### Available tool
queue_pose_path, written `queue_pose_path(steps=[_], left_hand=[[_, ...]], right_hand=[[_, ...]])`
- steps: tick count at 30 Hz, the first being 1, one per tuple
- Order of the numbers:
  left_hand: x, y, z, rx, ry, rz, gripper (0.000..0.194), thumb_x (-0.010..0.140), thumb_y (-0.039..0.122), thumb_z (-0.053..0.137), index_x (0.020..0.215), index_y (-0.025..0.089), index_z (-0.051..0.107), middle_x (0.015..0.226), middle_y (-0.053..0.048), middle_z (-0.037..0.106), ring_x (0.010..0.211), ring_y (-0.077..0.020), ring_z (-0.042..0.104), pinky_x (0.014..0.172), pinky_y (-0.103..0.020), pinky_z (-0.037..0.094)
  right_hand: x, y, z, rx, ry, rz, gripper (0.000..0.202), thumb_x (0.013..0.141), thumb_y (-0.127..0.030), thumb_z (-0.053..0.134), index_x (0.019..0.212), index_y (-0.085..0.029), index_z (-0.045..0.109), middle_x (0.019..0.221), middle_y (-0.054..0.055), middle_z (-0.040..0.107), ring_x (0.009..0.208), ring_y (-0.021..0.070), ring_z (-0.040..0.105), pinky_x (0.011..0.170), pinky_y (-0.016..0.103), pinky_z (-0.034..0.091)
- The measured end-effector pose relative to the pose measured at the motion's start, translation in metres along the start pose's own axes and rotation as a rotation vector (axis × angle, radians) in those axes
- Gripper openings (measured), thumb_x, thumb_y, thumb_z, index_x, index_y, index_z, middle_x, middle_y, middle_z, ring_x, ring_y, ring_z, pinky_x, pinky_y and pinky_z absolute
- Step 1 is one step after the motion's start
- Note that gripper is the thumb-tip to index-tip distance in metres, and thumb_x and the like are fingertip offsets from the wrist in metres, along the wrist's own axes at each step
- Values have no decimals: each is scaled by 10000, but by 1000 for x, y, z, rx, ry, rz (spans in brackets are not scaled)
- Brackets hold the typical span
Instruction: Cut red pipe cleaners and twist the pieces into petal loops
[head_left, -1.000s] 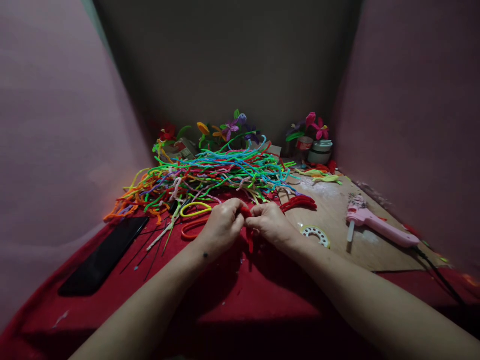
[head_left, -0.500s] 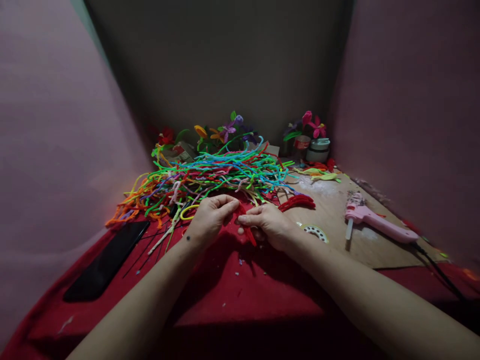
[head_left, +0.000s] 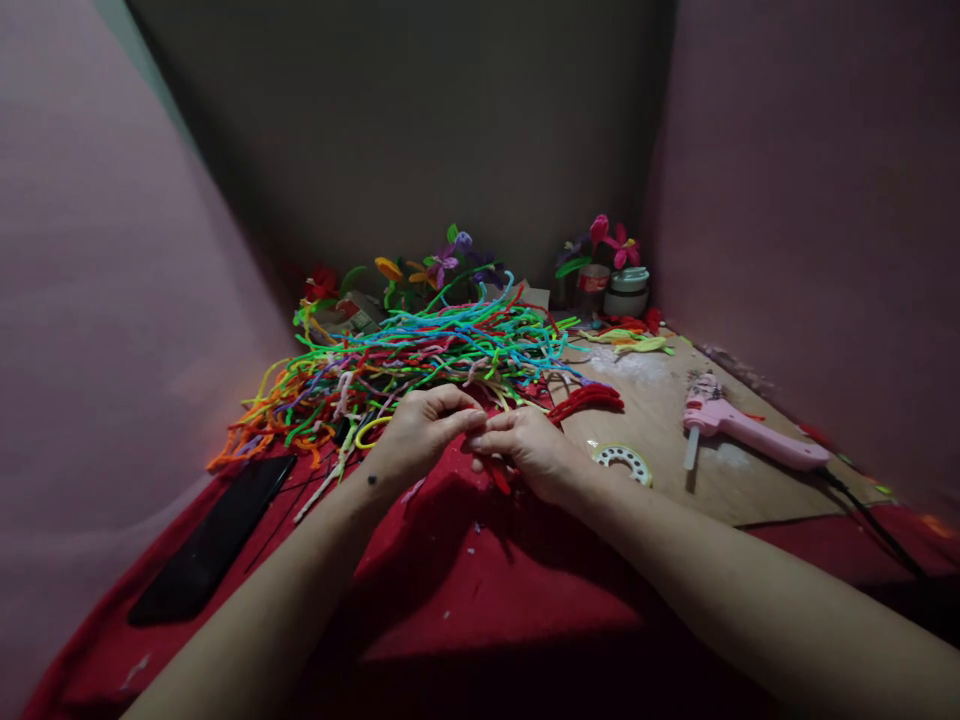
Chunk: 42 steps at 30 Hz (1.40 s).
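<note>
Both my hands meet above the red cloth, fingertips touching. My right hand point(head_left: 529, 450) is closed on a red pipe cleaner point(head_left: 497, 476), whose end sticks out below the fingers. My left hand point(head_left: 429, 432) pinches at the same red piece, its tip hidden between the fingers. Just behind the hands lies a big tangled heap of coloured pipe cleaners point(head_left: 435, 345). A bundle of bent red pipe cleaners point(head_left: 589, 400) rests right of my right hand, near a white ring with dark holes point(head_left: 624, 463).
A pink glue gun point(head_left: 742, 430) with a black cord lies on a brown board point(head_left: 675, 500) at right. A black phone point(head_left: 214, 540) is at left. Pipe-cleaner flowers point(head_left: 444, 262), a labelled container point(head_left: 592, 283) and a lidded jar point(head_left: 627, 292) stand at the back.
My hands have come together, and the fingertips now touch around the red pipe cleaner, covering more of it. The view has shifted slightly.
</note>
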<state>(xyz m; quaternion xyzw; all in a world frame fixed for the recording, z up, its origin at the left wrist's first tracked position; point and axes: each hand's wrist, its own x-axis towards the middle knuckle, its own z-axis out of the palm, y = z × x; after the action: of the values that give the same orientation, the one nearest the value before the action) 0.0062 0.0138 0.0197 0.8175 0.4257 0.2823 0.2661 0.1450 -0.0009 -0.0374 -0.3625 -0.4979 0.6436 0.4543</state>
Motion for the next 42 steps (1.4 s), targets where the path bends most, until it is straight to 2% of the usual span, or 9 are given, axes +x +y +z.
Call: queue_pose_path(steps=[4,6,8,13,17,25,34,38,42], left_hand=[[3,-7,6,408,83,240,192,779,245,481,660,173,614,686,-25,561,627,-122,485,601,-232,352],[6,-8,9,485,97,278,196,780,251,482,655,174,613,700,-33,556,628,-124,474,601,-237,343],[8,-8,9,385,105,220,195,773,251,493,650,163,616,697,-35,561,640,-124,483,616,-238,351],[7,-12,6,-293,35,-132,248,760,358,523,815,150,646,633,0,562,520,-85,435,510,-214,328],[4,-21,8,-541,-16,-212,273,690,358,620,827,126,657,615,4,553,499,-68,408,496,-208,313],[2,-27,18,-693,102,-239,209,667,325,664,749,135,634,543,31,524,454,-53,409,475,-200,309],[-5,-6,24,-527,255,-191,155,699,294,628,690,140,610,493,53,493,446,-53,374,446,-194,294],[-3,-16,26,-762,185,-267,244,718,365,617,819,146,587,598,37,519,469,-52,424,438,-180,320],[-5,-23,28,-737,10,-289,228,708,336,639,690,121,567,579,25,516,476,-45,439,457,-174,340]], right_hand=[[2,2,0,-41,36,-38,104,594,-150,559,505,-120,602,351,-36,466,307,48,305,350,213,180],[3,2,-1,-45,52,-33,82,585,-139,564,513,-122,599,373,-29,498,314,50,329,354,210,199],[4,3,-2,-25,71,-25,86,593,-155,579,512,-128,583,405,-20,528,327,54,362,363,206,223],[2,-2,-2,11,106,-52,187,626,-238,623,486,-129,563,370,-36,475,335,49,344,375,204,213],[0,-7,0,47,63,6,173,608,-237,639,498,-131,559,388,-38,488,341,49,342,383,209,214],[6,3,-7,135,-77,-116,270,714,-354,601,585,-117,589,515,-8,551,392,56,419,418,210,280],[4,-1,-5,97,-19,-120,255,659,-334,655,545,-118,581,497,-14,540,396,50,389,420,219,245],[5,-2,-4,113,118,-195,266,632,-339,673,526,-125,556,446,-52,451,398,39,311,428,229,187],[6,-3,-4,189,228,-207,242,574,-334,702,609,-119,596,451,-66,443,414,38,293,435,223,186]])
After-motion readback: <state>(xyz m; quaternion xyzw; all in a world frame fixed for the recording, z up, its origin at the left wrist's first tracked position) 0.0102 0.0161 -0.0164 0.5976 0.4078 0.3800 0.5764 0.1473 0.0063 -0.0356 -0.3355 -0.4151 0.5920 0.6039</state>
